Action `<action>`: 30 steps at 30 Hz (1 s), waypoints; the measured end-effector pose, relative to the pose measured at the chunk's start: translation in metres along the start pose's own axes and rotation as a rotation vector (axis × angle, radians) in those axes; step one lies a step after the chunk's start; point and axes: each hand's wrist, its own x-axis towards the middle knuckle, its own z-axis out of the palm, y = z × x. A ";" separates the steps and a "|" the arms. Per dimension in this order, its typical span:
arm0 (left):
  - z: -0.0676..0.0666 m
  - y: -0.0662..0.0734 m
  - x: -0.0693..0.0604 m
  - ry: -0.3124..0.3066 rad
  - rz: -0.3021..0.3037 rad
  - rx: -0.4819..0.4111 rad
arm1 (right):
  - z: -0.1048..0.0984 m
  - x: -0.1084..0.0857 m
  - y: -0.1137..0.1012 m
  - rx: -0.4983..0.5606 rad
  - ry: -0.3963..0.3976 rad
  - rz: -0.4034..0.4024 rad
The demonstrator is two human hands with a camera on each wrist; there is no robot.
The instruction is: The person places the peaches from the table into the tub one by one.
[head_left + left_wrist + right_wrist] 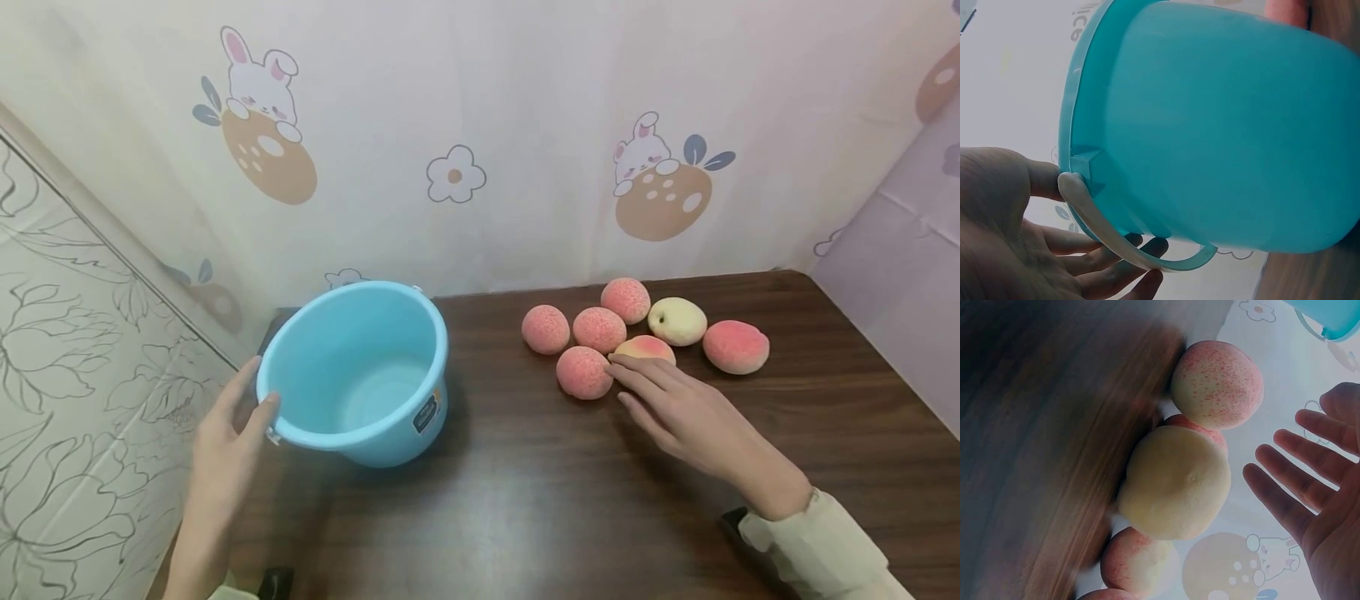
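A light blue bucket point(390, 442) stands at the left of the table, its inside bare. My left hand point(228, 442) is at its left side, thumb and fingertips touching the rim from outside. In the left wrist view, the fingers point(1094, 262) extend fairly straight behind the white handle point(1110, 234), which hangs down. My right hand point(690, 417) hovers over a yellow-and-pink peach point(645, 347), fingers stretched out, holding nothing. Beside it lies a speckled pink peach point(584, 372). The right wrist view shows the palm point(1341, 537) apart from a pale yellow peach point(1175, 481).
More speckled pink peaches point(546, 329) lie behind on the dark wooden table point(510, 500). A cream-coloured peach point(677, 322) and a flatter pink peach point(736, 347) lie to the right. A rabbit-patterned curtain point(525, 100) hangs along the table's back edge.
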 end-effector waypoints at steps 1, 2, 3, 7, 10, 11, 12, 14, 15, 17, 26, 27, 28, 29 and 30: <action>0.000 0.000 0.000 -0.001 0.002 0.001 | 0.001 0.001 0.000 0.002 0.002 -0.002; 0.000 0.000 -0.001 -0.003 0.001 0.001 | 0.001 0.002 0.000 0.005 0.005 -0.006; 0.000 -0.001 -0.001 -0.004 0.000 0.002 | 0.001 0.003 0.000 0.005 0.007 -0.010; 0.001 0.000 -0.002 -0.007 -0.001 0.008 | 0.003 0.007 -0.001 0.014 0.015 -0.028; 0.002 0.000 -0.003 -0.008 -0.001 0.013 | 0.006 0.010 -0.001 0.018 0.015 -0.028; 0.001 0.001 -0.003 -0.009 -0.002 0.015 | 0.007 0.011 -0.001 0.018 0.015 -0.026; 0.001 0.001 -0.004 -0.009 -0.002 0.015 | 0.008 0.012 -0.001 0.018 0.015 -0.026; 0.001 0.001 -0.004 -0.009 0.000 0.013 | 0.009 0.014 -0.001 0.016 0.015 -0.027; 0.001 0.001 -0.004 -0.009 0.001 0.012 | 0.010 0.015 -0.001 0.016 0.013 -0.026; 0.001 0.001 -0.005 -0.010 0.001 0.012 | 0.013 0.016 -0.001 0.020 0.012 -0.020; 0.002 0.002 -0.006 -0.030 -0.003 0.010 | 0.021 0.026 0.000 0.043 0.004 -0.012; 0.002 0.002 -0.006 -0.032 -0.002 0.012 | 0.022 0.027 0.000 0.048 0.005 -0.017; 0.002 0.002 -0.007 -0.034 -0.003 0.015 | 0.022 0.028 0.000 0.049 0.004 -0.021; 0.002 0.002 -0.007 -0.036 -0.003 0.018 | 0.023 0.029 0.000 0.050 0.005 -0.024; 0.002 0.002 -0.007 -0.039 -0.003 0.020 | 0.024 0.030 0.000 0.050 0.004 -0.026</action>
